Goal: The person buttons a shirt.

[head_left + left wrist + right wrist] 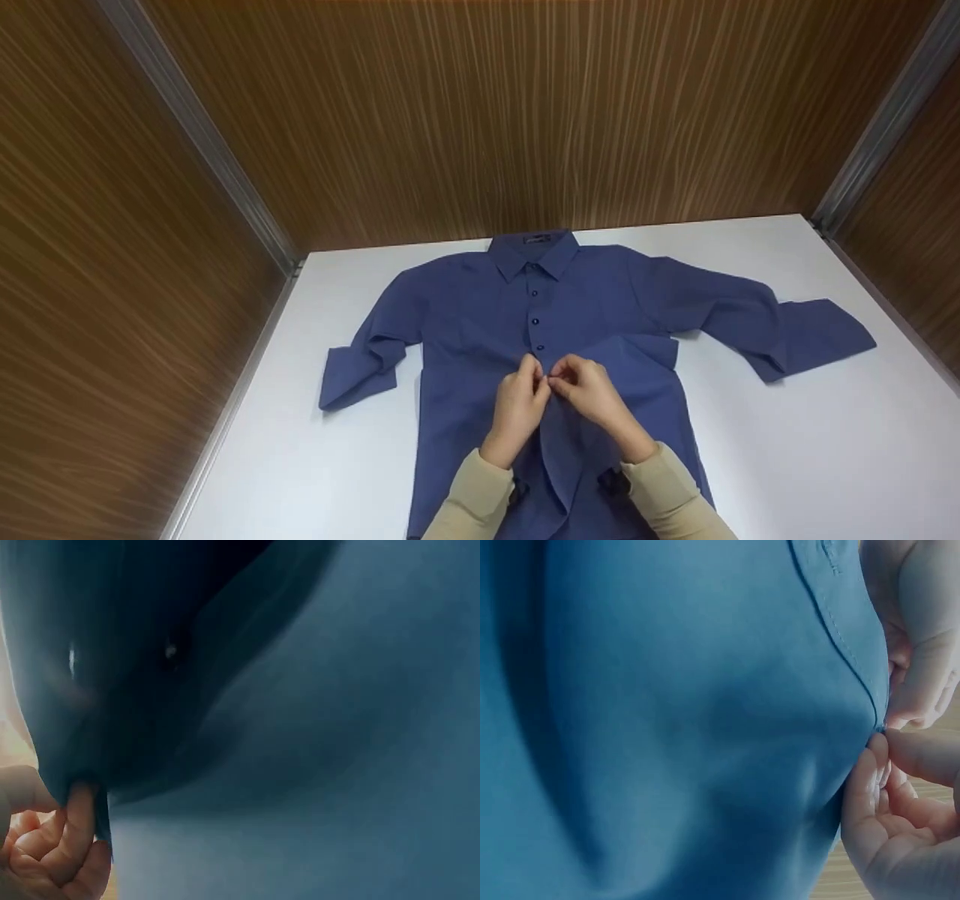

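Observation:
A dark blue long-sleeved shirt (pixel 480 315) lies front up, collar at the far side. Small dark buttons run down its upper front, where the two sides meet; lower down the front edges hang apart. My left hand (pixel 519 409) pinches the front edge just below the lowest visible button (pixel 540 347). Beside it, fingertips close together, my right hand (pixel 592 390) pinches the facing edge. Cloth rises toward both hands. In the right wrist view, thumb and finger of the right hand (pixel 904 802) grip the stitched placket (pixel 847 652). Folded cloth partly hides the left fingers (pixel 79 821) in the left wrist view.
The shirt is spread on a white table (pixel 255 450). Its left sleeve (pixel 360 367) is bent and crumpled; the right sleeve (pixel 750 315) stretches out with a fold. Brown wood-grain panels (pixel 525 112) stand behind and at both sides, with metal strips (pixel 217 142) at the corners.

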Action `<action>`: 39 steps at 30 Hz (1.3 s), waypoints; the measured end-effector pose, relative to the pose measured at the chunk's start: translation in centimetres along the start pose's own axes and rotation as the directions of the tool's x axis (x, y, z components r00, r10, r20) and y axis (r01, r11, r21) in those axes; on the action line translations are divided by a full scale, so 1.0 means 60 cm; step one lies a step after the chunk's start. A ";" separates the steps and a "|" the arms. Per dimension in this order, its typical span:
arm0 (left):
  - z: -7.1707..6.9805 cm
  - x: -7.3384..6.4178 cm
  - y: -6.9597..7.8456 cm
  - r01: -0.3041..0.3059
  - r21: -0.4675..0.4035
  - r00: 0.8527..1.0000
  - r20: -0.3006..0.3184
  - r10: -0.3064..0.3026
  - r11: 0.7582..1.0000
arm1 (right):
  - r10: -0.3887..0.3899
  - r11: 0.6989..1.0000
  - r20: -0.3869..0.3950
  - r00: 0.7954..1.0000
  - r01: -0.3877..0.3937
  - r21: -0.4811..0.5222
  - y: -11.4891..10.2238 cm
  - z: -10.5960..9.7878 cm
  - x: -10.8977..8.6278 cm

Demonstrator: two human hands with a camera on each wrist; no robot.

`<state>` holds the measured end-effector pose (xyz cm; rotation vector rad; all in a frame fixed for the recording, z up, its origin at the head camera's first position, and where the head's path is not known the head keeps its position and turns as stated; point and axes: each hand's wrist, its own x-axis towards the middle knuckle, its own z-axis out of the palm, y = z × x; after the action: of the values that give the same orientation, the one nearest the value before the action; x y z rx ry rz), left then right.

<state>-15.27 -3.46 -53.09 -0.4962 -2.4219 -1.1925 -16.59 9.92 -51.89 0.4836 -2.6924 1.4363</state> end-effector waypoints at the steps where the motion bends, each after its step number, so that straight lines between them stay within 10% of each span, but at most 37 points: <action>1: 0.000 -0.001 0.001 -0.015 0.024 1.000 -0.006 0.015 1.000 | 0.006 1.000 0.010 1.000 -0.006 0.003 0.001 -0.001 0.000; 7: 0.001 -0.001 0.004 -0.058 0.070 0.998 -0.037 0.060 0.996 | 0.001 1.000 -0.015 1.000 -0.001 -0.027 -0.003 0.001 -0.001; 12: 0.000 0.003 -0.003 0.080 -0.116 0.996 0.040 -0.076 0.990 | -0.071 0.990 -0.078 0.994 0.061 -0.124 -0.010 0.006 -0.007; 18: -0.003 0.012 -0.020 0.365 -0.415 0.930 0.204 -0.306 0.833 | -0.228 0.943 -0.130 0.965 0.186 -0.275 -0.012 0.014 -0.012; 24: -0.023 0.016 0.006 0.483 -0.502 0.875 0.302 -0.378 0.718 | -0.384 0.851 -0.152 0.911 0.285 -0.440 -0.011 0.022 -0.017; 28: -0.035 0.016 0.025 0.499 -0.479 0.866 0.303 -0.398 0.722 | -0.464 0.782 -0.126 0.877 0.338 -0.523 -0.013 0.025 -0.018; 33: -0.040 0.015 0.035 0.402 -0.429 0.915 0.209 -0.344 0.809 | -0.520 0.727 -0.110 0.847 0.371 -0.577 -0.017 0.028 -0.018; 39: -0.039 0.016 0.033 0.339 -0.430 0.941 0.159 -0.300 0.837 | -0.554 0.746 -0.131 0.822 0.421 -0.516 -0.009 0.025 -0.011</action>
<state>-14.71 -4.07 -49.95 -0.2734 -2.3513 -1.9420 -15.64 8.57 -52.47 0.8030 -2.3061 0.6237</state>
